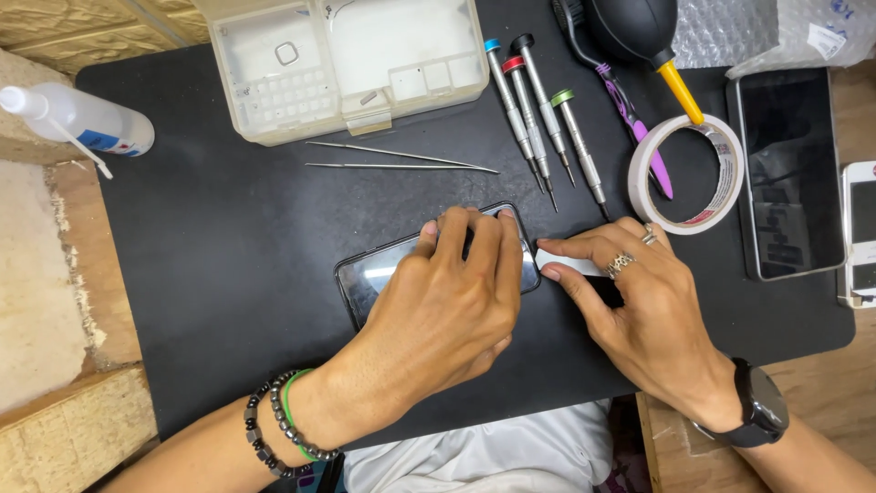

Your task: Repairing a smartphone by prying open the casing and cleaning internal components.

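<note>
A black smartphone (374,271) lies screen up on a black work mat (228,246). My left hand (447,301) presses down on the phone's right half, fingers spread over the glass. My right hand (639,310) sits just right of the phone and pinches a small flat white tool (568,265) whose end meets the phone's right edge. Rings show on the right hand, a dark watch on its wrist. Bead bracelets circle the left wrist.
Several precision screwdrivers (538,110), two thin metal picks (401,160), a clear parts box (347,59), a tape roll (686,173), a black air blower (639,32), a purple-handled tool (630,110), a second dark phone (789,169), a white device (860,228) and a squeeze bottle (78,119) surround the work area.
</note>
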